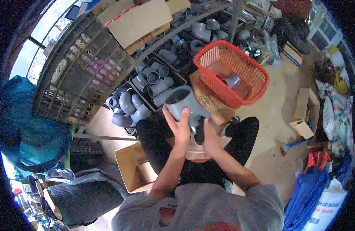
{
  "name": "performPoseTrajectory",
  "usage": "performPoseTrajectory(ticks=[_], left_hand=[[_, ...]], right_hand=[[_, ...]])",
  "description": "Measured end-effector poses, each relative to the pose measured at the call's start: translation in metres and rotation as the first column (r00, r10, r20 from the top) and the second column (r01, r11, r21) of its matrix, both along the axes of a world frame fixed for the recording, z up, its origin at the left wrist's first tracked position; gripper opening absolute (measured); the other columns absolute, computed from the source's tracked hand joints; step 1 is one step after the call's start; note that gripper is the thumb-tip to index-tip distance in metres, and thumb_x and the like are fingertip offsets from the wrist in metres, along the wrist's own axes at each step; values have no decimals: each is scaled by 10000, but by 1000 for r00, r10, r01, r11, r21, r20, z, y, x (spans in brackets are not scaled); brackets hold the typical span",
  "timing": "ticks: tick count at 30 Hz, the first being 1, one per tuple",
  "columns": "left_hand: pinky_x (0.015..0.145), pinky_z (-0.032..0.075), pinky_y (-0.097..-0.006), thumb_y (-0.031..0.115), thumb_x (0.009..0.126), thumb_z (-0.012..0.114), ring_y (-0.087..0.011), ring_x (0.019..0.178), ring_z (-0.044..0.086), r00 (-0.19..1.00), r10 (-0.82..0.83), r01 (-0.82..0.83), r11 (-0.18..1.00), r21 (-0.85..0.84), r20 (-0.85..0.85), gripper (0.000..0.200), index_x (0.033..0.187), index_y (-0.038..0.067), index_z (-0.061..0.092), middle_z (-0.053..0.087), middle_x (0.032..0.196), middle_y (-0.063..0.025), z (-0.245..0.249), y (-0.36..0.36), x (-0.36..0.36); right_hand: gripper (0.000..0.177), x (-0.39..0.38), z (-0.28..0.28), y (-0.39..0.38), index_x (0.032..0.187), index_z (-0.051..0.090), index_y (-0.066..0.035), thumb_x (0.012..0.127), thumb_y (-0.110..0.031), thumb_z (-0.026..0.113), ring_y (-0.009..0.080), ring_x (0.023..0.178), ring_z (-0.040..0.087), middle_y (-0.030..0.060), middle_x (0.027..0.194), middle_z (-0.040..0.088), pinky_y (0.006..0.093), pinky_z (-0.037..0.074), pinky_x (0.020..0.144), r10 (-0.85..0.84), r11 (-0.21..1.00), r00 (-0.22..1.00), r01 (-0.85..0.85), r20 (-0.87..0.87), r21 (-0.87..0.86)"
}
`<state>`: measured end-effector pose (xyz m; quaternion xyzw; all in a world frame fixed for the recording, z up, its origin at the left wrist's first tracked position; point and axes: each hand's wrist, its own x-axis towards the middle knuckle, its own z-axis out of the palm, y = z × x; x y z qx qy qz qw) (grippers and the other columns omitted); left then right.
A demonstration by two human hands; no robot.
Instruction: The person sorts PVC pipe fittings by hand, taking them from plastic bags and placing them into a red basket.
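Observation:
A large grey pipe fitting [187, 104] is held over my lap, its wide round mouth tilted up and to the left. My left hand [179, 125] grips the fitting's left side, fingers and thumb spread around it. At the lower right of the fitting is my right hand [209, 136], next to a dark piece [199, 133] that I cannot make out clearly; its fingers are partly hidden. Beyond the fitting stands a red plastic basket [258, 75] with one grey fitting [233, 81] inside.
Black crates of grey pipe fittings [158, 88] stand ahead and to the left, beside a large dark crate [62, 88]. An open cardboard box [127, 169] sits by my left leg. Another box [303, 109] and blue sheeting [308, 192] lie at the right.

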<state>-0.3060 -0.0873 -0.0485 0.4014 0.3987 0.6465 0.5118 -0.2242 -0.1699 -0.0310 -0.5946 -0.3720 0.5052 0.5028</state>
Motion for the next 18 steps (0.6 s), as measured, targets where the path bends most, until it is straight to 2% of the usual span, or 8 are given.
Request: performPoseTrajectory(ticks=[1,5,10,13,14,15,17,18], left_hand=[[1103,382,-390,206,903,784,-243,1279,470,998,-7,4,999,47,64,843,1550,2,283,471,1420,-139,-13,-1,-3],[1132,369,-418,402,825,870,-259,1324,467,981,-186,193,943,270,-51,1059,1568,13,223,467,1438,-137,-8,1,-24],[1138,376,-434,438,819,872,-266,1349,476,937,-341,326,930,169,71,1073,1576,28,233,475,1455,-133,-3,4,-21],[1160,374,-455,385,872,833,-262,1379,466,855,-479,498,866,-54,196,959,1572,32,280,475,1485,-120,27,-4,-23],[1163,388,-484,456,947,729,-278,1392,472,784,-572,587,810,14,242,835,1559,46,337,478,1504,-120,37,-8,-28],[1163,388,-484,456,947,729,-278,1392,472,782,-571,588,809,10,247,835,1559,46,337,478,1504,-120,39,-13,-27],[1156,397,-495,603,970,614,-304,1380,488,721,-368,563,805,-187,588,827,1548,64,366,488,1503,-129,40,-21,-23],[1164,388,-493,676,977,525,-321,1379,490,812,-332,497,824,-271,481,835,1540,78,376,494,1494,-129,46,-25,-18]], right_hand=[[453,-5,-5,5,1334,590,-24,1102,-367,407,297,1205,624,157,1318,653,414,478,1047,-327,941,726,311,-605,-136],[549,9,28,8,1430,537,-19,1115,-427,348,287,1273,607,143,1390,632,430,447,1127,-148,951,210,299,-966,-80],[584,10,36,10,1414,549,-27,1096,-487,378,287,1256,615,150,1357,644,448,453,1115,-108,924,214,382,-971,-18],[486,8,44,-1,1355,584,-6,1086,-395,475,293,1188,655,133,1289,676,446,496,1046,-290,870,357,485,-888,-89],[433,12,10,-11,1341,590,-4,1047,-318,549,317,1210,634,161,1300,666,450,472,1070,-283,881,854,411,-436,234],[401,16,4,-17,1328,596,-2,1008,-242,624,341,1233,613,188,1312,656,455,448,1093,-260,894,938,143,230,424],[401,25,5,-20,1296,618,-11,949,-187,714,352,1217,609,190,1273,660,455,451,1062,-65,919,899,-115,432,378],[345,18,17,-19,1261,641,-6,949,-145,690,253,1075,624,140,1151,682,401,490,951,-144,876,856,-123,497,466]])
